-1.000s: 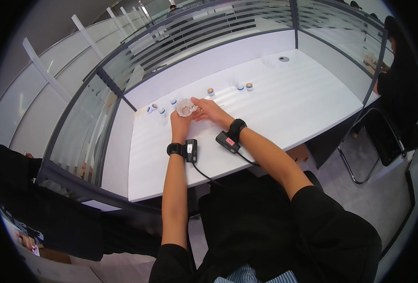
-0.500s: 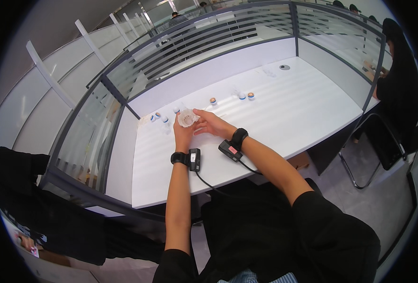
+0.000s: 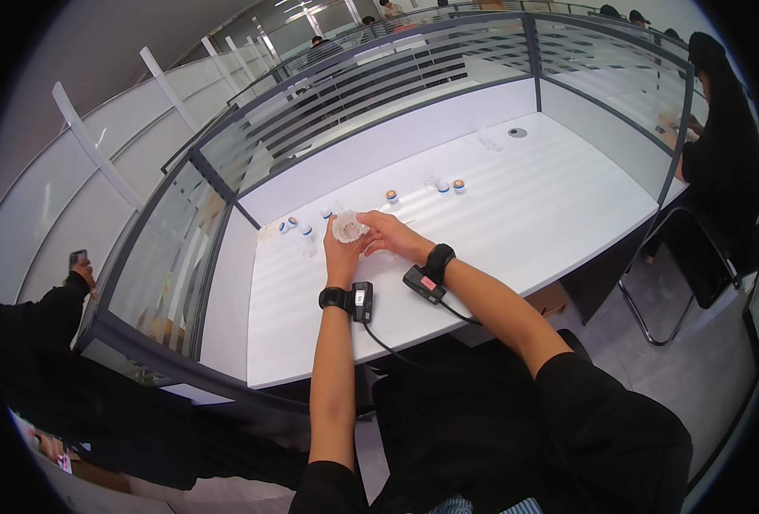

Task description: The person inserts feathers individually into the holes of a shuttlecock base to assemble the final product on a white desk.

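Above the white desk (image 3: pixel 482 231), a clear, scalloped-rim cup (image 3: pixel 350 226) is held between my two hands, its open top facing up. My left hand (image 3: pixel 342 257) wraps round its left and near side. From the right, my right hand (image 3: pixel 392 236) grips the rim with thumb and fingers, some of them hidden behind. Just past my left hand lie small white-and-blue capped pieces (image 3: pixel 306 229), one of them close to the cup (image 3: pixel 326 212). Farther off stand a similar piece with an orange-brown top (image 3: pixel 391 196) and two more (image 3: pixel 459 185).
Clear plastic pieces (image 3: pixel 432 178) lie among the small pieces, another (image 3: pixel 491 142) near a round cable grommet (image 3: pixel 517 133). Glass-topped partitions (image 3: pixel 371 86) border the desk. A person (image 3: pixel 722 163) is at the right by a chair (image 3: pixel 696 257); another at the left raises a hand (image 3: pixel 82 267) holding a small object.
The view has shifted slightly, so desk and hands sit a little lower and to the right. My hands keep hold of the cup. The person at the left now has a raised hand in view.
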`<state>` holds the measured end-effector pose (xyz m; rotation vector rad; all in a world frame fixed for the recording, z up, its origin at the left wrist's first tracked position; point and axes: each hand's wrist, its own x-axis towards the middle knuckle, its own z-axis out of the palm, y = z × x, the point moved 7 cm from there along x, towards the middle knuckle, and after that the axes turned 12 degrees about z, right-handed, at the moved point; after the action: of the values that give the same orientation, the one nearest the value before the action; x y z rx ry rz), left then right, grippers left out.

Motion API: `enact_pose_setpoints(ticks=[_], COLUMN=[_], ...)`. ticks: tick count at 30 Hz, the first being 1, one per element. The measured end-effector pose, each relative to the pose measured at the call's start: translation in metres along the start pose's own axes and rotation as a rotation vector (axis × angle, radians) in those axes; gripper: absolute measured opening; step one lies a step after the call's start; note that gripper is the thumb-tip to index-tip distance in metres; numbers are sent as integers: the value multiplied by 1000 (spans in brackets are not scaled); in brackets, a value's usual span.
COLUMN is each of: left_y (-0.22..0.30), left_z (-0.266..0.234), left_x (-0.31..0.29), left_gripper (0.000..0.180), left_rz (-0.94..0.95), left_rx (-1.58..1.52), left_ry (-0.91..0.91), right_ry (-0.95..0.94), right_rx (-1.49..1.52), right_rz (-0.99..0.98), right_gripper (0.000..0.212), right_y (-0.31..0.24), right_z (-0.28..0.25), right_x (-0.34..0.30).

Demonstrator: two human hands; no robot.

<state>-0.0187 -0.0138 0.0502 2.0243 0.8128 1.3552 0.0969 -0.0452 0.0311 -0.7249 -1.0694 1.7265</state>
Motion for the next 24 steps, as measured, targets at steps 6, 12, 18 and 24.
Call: enact_pose_setpoints(ticks=[6, 12, 18, 24], left_y=[7, 8, 14, 31], left_z=[-1, 9, 5, -2], left_x=[1, 7, 4, 5], left_gripper=[32, 37, 42, 29], left_rz=[54, -19, 135, 238], left_rx=[11, -64, 23, 301], left_ry=[22, 4, 40, 53], right_ry=[22, 0, 10, 110], right_rx=[-42, -25, 22, 36], right_rz=[0, -46, -56, -140], right_gripper=[49, 54, 50, 54], right_y=[-1, -3, -6, -8], right_z=[1, -8, -4, -16], right_x=[1, 6, 2, 3])
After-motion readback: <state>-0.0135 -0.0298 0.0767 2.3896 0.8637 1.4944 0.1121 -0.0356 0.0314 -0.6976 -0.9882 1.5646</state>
